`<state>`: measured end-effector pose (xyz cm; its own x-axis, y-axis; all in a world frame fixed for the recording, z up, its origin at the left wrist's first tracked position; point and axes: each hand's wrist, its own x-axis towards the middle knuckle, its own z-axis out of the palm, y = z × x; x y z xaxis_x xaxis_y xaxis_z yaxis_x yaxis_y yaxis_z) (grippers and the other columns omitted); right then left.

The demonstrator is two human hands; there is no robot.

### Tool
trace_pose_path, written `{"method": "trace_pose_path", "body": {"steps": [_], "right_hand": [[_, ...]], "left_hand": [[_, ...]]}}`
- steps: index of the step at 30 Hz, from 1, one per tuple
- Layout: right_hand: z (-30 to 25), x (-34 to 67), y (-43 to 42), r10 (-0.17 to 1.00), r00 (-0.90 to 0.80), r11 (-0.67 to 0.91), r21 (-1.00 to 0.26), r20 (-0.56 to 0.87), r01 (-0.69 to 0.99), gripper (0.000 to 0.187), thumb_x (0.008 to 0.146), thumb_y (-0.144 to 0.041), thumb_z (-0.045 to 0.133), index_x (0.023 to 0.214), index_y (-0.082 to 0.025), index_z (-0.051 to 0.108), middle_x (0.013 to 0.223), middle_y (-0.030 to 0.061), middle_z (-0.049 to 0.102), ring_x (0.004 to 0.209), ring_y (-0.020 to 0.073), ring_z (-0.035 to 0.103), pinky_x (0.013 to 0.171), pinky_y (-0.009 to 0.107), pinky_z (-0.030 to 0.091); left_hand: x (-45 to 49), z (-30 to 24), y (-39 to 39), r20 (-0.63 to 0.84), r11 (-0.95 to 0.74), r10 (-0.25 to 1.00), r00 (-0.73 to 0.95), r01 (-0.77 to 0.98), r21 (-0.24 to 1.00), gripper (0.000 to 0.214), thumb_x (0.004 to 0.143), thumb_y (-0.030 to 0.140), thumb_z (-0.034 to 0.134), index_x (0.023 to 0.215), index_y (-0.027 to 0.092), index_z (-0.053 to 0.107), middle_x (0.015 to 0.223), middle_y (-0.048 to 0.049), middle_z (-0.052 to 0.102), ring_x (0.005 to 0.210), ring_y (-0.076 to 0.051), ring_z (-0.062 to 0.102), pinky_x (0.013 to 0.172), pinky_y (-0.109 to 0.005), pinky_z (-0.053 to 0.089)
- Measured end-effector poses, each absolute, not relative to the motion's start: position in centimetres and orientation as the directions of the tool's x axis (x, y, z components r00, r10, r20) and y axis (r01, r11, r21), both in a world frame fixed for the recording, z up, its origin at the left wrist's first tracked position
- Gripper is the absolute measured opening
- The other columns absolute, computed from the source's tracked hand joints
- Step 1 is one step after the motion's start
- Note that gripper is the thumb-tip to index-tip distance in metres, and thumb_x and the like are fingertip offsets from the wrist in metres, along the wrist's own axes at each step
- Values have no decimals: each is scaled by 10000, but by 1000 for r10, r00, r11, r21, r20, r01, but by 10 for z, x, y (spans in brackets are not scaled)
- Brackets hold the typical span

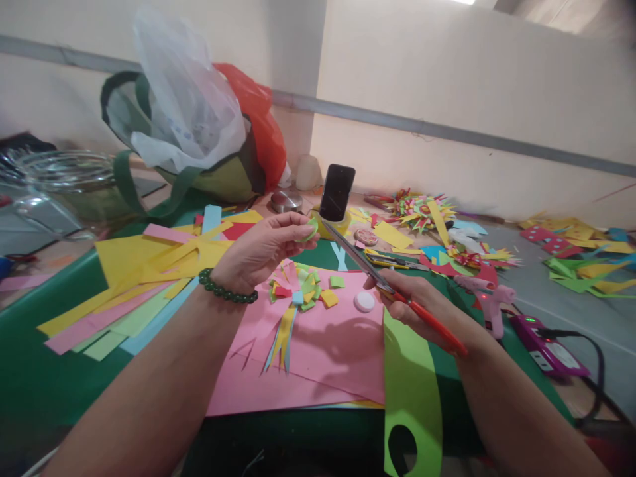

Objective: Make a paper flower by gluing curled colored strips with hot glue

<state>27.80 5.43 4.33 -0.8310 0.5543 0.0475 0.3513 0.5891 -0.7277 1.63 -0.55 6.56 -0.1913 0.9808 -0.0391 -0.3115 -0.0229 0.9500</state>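
My left hand (263, 248), with a green bead bracelet on the wrist, pinches a small light-green paper disc (311, 230) between thumb and fingers above the table. My right hand (422, 308) grips red-handled scissors (377, 278), whose blades point up and left and meet the disc's edge. Below both hands lies a pink sheet (318, 351) with small cut scraps of coloured paper (303, 291) and a small white round piece (364, 301). A light-green strip with a round hole cut out (411, 404) hangs over the near edge.
Yellow, pink and green paper strips (144, 278) pile at the left. A phone (336, 192) stands upright on a tape roll behind the hands. A bag with plastic bags (193, 132) sits at the back left. A pink glue gun (489, 301), a purple power strip (544, 344) and spiky paper flowers (422, 212) lie to the right.
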Motion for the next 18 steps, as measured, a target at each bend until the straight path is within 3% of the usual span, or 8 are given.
{"method": "trace_pose_path", "body": {"steps": [10,18], "right_hand": [[43,278,54,531,-846,623,-698,46,353,804,781,-871,405,1093,-160,613,666,-29,442,586,121,369,533,245,310],[40,280,54,556,-831,567,-733,7,374,694,804,-817,471,1023,-177,624,647,-42,383,580,109,308,511,237,269]], "left_hand": [[14,63,-4,-55,5,982,-182,-262,965,274,541,251,890,625,165,643,651,34,605,627,-79,557,616,-220,439],[15,67,-6,-41,6,985,-165,-204,979,258,558,270,876,588,168,641,648,28,591,628,-85,533,615,-231,419]]}}
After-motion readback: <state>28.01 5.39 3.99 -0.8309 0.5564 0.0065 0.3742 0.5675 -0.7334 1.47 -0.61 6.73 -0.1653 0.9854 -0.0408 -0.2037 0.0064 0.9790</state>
